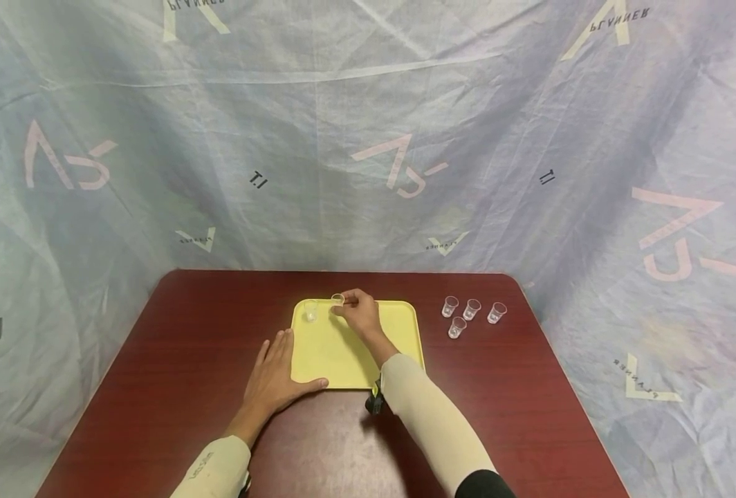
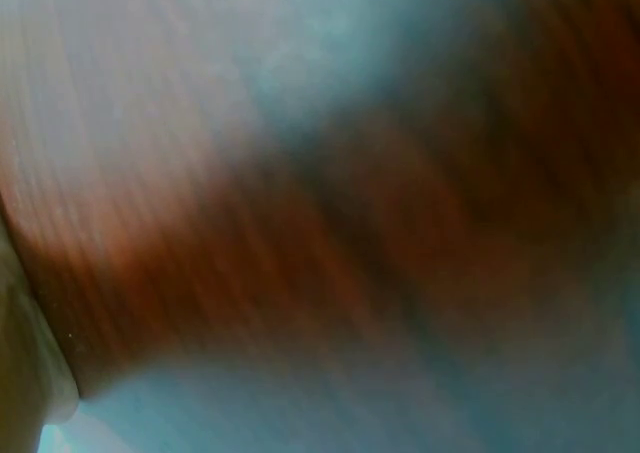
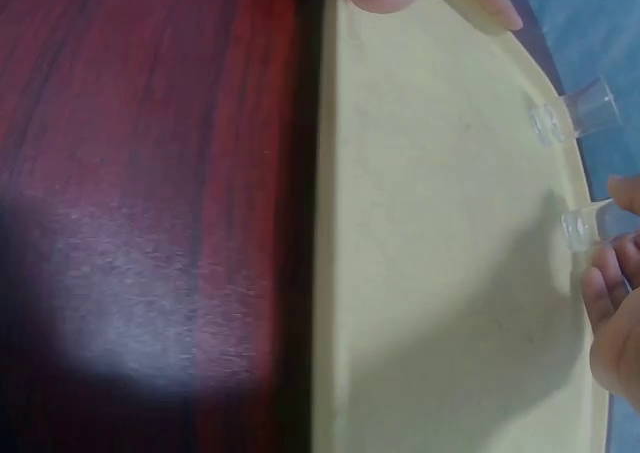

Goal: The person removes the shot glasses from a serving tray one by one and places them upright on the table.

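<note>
The work looks about a third done: 1 clear cup (image 1: 310,310) already stands at the 11 o'clock corner of the yellow tray (image 1: 343,353), and the right hand (image 1: 360,312) pinches a 2nd cup (image 1: 337,300) by its rim just beside it, at 12 o'clock on the tray. 4 more cups (image 1: 467,315) wait on the table (image 1: 156,387) at 3 o'clock. The left hand (image 1: 276,377) lies flat — fingers together — steadying the tray's 7 o'clock corner. The left wrist view is blurred (wood only); whether the held cup touches down is unclear.
</note>
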Demonstrator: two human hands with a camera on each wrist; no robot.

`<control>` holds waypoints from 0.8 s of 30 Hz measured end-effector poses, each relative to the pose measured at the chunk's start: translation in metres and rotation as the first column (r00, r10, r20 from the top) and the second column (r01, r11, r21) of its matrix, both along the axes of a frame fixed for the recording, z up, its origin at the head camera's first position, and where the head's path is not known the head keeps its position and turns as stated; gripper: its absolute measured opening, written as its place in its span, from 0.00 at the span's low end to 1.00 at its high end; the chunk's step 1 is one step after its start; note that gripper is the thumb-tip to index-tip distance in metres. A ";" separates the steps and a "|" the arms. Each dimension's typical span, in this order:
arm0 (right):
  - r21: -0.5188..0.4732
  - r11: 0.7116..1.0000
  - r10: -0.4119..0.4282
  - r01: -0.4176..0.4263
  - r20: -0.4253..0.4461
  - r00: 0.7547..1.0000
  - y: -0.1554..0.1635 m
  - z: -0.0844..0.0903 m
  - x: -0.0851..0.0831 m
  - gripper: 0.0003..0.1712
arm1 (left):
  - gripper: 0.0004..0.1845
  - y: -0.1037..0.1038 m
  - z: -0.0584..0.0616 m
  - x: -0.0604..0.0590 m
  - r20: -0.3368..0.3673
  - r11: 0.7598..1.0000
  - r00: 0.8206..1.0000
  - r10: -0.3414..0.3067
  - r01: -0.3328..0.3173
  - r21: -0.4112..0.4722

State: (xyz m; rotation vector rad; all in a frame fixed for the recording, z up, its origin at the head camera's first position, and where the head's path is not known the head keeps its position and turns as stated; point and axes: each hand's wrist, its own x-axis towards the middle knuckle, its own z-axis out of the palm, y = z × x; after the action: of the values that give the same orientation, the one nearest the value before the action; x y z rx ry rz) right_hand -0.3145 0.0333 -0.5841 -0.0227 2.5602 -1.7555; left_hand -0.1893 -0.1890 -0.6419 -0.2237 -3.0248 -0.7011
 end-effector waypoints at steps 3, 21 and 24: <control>-0.009 1.000 0.002 -0.002 -0.008 1.000 0.001 -0.001 0.005 0.19 | 0.85 0.000 0.000 0.000 0.007 1.000 1.000 0.000 0.000 0.005; -0.095 0.995 0.004 -0.011 -0.074 0.997 0.024 0.004 0.031 0.24 | 0.84 0.001 0.002 0.000 0.007 1.000 1.000 -0.003 0.003 0.007; -0.117 0.993 -0.011 0.002 -0.080 0.997 0.028 0.006 0.035 0.25 | 0.84 0.000 0.001 0.001 0.008 1.000 1.000 0.000 0.000 0.024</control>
State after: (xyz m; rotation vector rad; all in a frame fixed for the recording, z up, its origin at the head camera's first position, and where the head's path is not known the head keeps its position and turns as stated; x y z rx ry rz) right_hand -0.2793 0.0617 -0.5783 -0.0903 2.5087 -1.9438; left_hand -0.1886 -0.1885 -0.6404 -0.2206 -3.0223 -0.7399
